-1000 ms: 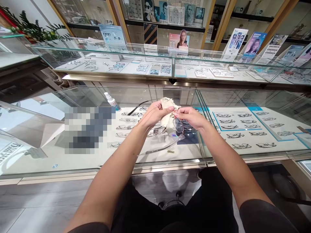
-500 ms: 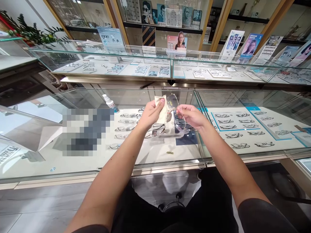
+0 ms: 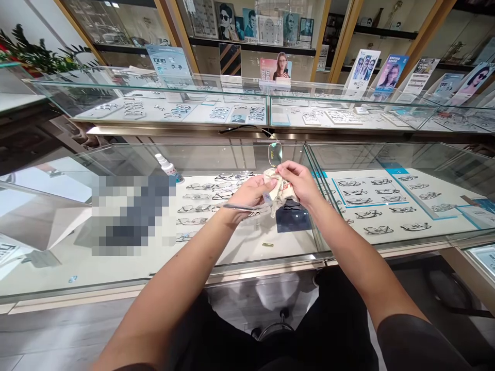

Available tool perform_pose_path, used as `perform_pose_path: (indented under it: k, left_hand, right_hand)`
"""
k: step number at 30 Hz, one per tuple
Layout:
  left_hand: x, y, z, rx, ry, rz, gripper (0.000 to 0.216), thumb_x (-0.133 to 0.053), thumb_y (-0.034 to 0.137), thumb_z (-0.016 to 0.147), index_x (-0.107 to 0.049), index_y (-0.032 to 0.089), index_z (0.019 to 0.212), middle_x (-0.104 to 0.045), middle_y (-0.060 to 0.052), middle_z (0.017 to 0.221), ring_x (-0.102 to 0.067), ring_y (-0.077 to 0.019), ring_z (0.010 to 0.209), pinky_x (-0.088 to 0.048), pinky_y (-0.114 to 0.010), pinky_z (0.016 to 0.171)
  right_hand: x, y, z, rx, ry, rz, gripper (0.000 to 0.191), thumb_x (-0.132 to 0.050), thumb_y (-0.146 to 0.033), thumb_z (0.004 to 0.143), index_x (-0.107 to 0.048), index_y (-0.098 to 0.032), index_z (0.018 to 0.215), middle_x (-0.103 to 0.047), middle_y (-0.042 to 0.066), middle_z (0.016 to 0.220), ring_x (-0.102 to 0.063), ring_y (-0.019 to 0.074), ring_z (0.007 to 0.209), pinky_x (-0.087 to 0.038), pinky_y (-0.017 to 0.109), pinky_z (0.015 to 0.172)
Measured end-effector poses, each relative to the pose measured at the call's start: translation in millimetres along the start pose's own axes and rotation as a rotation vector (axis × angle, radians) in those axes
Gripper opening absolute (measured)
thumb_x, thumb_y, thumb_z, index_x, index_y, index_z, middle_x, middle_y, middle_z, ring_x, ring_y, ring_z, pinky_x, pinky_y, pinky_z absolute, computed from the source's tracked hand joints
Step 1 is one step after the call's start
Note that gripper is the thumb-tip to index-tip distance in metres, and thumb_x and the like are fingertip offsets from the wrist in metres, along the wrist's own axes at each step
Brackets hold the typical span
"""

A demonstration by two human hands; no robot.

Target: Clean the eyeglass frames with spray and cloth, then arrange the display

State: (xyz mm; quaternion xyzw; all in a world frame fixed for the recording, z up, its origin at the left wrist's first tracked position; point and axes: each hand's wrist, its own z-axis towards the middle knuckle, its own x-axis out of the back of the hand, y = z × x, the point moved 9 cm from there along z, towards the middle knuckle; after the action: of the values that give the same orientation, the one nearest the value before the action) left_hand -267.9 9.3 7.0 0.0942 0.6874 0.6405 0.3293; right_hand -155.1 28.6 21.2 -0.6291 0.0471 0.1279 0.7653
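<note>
A pair of thin-rimmed eyeglasses [image 3: 275,154] is held on end over the glass counter. One lens, with yellow print on it, points up; the other is covered by a cream cleaning cloth [image 3: 277,186] with red lettering. My left hand [image 3: 250,191] is closed on the cloth, thumb on top. My right hand [image 3: 298,180] pinches the glasses near the bridge, its fingers also against the cloth. One dark-tipped temple reaches to the left above the hands, and the other passes by my left wrist. The fingertips behind the cloth are hidden.
The glass counter [image 3: 232,265] holds rows of spectacle frames. On it stand a white spray bottle [image 3: 167,167] and, at left, a white angled stand [image 3: 50,206]. A small gold-coloured piece [image 3: 267,245] lies near the front. Behind is a second display case [image 3: 178,126].
The glasses have turned so one lens stands upright, and the cloth now wraps the other lens. My hands have come together, and the view has shifted slightly.
</note>
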Motion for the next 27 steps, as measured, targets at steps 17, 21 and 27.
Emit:
perform_pose_path:
  k: [17,21,27]
  left_hand:
    - [7.1,3.3,0.9,-0.051,0.106,0.09,0.057,-0.105,0.043,0.059,-0.073,0.015,0.095,-0.074,-0.002,0.08,-0.066,-0.0147,0.071,-0.051,-0.025,0.067]
    - [6.7,6.3,-0.5,-0.094,0.103,0.163,0.051,-0.102,0.047,0.066,-0.07,0.016,0.09,-0.072,-0.001,0.076,-0.059,-0.0111,0.063,-0.045,-0.023,0.059]
    - [11.6,3.0,0.8,-0.101,0.128,0.268,0.06,-0.08,0.074,0.084,-0.064,0.017,0.074,-0.065,-0.002,0.064,-0.051,-0.0116,0.052,-0.035,-0.026,0.05]
  right_hand:
    - [-3.1,5.1,-2.0,-0.014,-0.001,0.002,0.046,-0.092,-0.064,0.071,-0.074,-0.023,0.08,-0.065,-0.001,0.079,-0.054,0.016,0.075,-0.045,0.031,0.073]
    - [-3.1,1.1,-2.0,0.032,-0.007,-0.034,0.042,-0.09,-0.061,0.075,-0.075,-0.022,0.08,-0.068,-0.001,0.083,-0.056,0.016,0.079,-0.046,0.03,0.077]
    - [1.2,-1.8,-0.4,0.062,0.036,-0.09,0.042,-0.089,-0.061,0.074,-0.073,-0.023,0.079,-0.064,-0.001,0.081,-0.053,0.0157,0.08,-0.047,0.03,0.079]
